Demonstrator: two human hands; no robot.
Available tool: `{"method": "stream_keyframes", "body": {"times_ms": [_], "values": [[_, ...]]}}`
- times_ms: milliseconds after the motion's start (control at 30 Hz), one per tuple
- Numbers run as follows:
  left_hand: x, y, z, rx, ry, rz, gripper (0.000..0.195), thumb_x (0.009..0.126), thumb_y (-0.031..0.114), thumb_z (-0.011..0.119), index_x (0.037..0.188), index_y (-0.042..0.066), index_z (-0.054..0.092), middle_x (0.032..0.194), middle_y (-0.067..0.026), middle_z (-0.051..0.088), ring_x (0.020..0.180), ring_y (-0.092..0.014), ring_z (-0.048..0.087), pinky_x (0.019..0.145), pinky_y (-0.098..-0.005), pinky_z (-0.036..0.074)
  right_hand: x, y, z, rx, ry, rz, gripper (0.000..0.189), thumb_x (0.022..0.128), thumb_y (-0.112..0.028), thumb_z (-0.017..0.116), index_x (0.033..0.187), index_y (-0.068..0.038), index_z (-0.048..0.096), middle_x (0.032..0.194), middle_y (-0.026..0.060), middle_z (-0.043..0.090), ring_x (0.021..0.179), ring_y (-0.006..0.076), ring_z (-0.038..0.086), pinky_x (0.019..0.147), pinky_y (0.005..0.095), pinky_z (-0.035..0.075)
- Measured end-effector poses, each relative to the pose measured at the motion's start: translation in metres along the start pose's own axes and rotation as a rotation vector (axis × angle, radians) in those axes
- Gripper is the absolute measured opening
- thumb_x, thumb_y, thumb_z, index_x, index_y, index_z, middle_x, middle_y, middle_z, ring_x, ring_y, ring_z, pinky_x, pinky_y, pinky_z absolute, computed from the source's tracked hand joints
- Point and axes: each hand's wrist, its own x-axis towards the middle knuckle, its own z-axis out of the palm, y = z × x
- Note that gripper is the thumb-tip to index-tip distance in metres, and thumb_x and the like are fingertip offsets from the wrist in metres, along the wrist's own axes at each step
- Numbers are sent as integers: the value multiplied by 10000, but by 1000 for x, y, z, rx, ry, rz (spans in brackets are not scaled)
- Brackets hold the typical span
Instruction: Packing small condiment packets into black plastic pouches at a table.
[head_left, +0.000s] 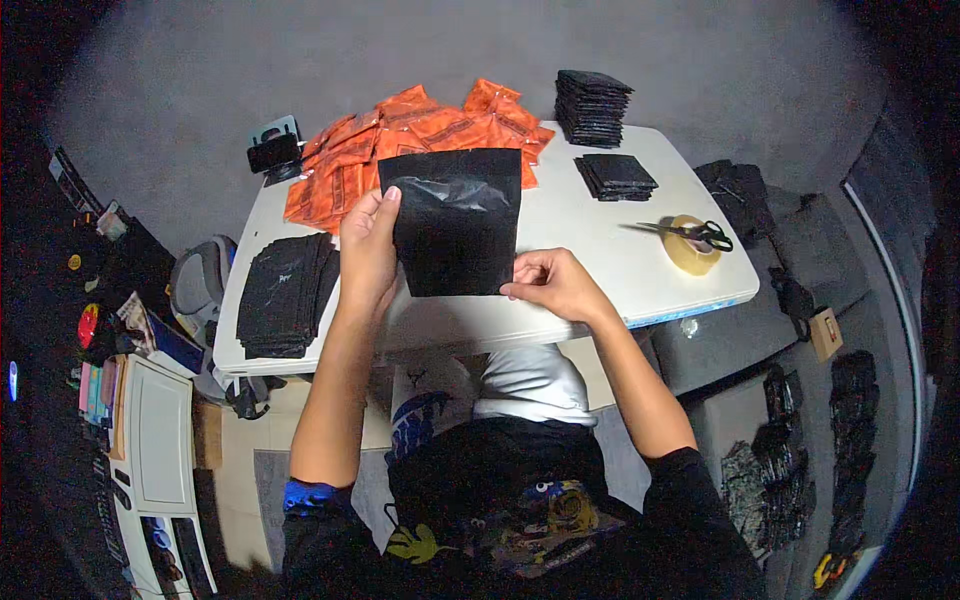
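Observation:
A flat black plastic bag (457, 232) is held up between my two hands, above the front of the white table (555, 300). My left hand (369, 240) grips its upper left edge, thumb on the near face. The fingers of my right hand (551, 281) pinch its lower right corner. Light glints off a crease in its upper part. Behind it lies a heap of orange packets (427, 124) in clear wrapping, partly hidden by the bag. Left of my left forearm sits a pile of flat black bags (285, 292).
At the far right stand a tall stack of black packets (592, 109) and a lower stack (615, 178). Black-handled scissors (701, 234) rest on a roll of tape (690, 259). A phone on a stand (274, 150) is at the back left. A grey sofa (727, 330) adjoins the right side.

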Motion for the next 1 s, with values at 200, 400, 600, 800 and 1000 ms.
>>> {"method": "stream_keyframes", "body": {"times_ms": [200, 400, 600, 800, 1000], "values": [[9, -10, -22, 196, -60, -24, 215, 1118, 178, 528, 1044, 35, 672, 971, -16, 728, 833, -73, 645, 827, -260, 506, 1, -3, -3, 66, 126, -56, 194, 876, -145, 864, 954, -6, 753, 809, -20, 713, 732, 50, 605, 698, 233, 513], [5, -28, 2, 32, -82, -122, 243, 1122, 190, 512, 1056, 19, 672, 982, -32, 728, 850, -97, 650, 829, -281, 512, 29, -30, -7, 185, 147, -2, 120, 971, -202, 771, 928, -96, 735, 754, -100, 647, 680, 21, 551, 653, 214, 444], [32, -89, -67, 325, -44, -330, 260, 1072, 204, 585, 1128, -37, 666, 1070, -103, 755, 950, -192, 709, 889, -342, 545, 64, 12, -9, -14, 94, 179, 365, 989, -352, 746, 1132, -16, 730, 835, -9, 708, 663, 68, 583, 637, 252, 490], [-25, -113, -47, 1237, -202, 245, 490, 1042, 271, 606, 1353, -104, 548, 1351, -283, 626, 1294, -446, 577, 1108, -518, 444, 27, 37, 34, -628, 135, -150, 747, 964, -406, 701, 1509, 50, 470, 1534, 315, 476, 1397, 439, 503, 1162, 474, 426], [-67, -103, -22, 1546, -504, 355, 788, 1029, 494, 563, 1542, -76, 380, 1616, -294, 383, 1522, -469, 334, 1209, -673, 267, 11, 22, 74, -939, -40, -139, 771, 992, -325, 529, 1618, 46, 272, 1715, 256, 196, 1598, 420, 176, 1261, 607, 222]]}}
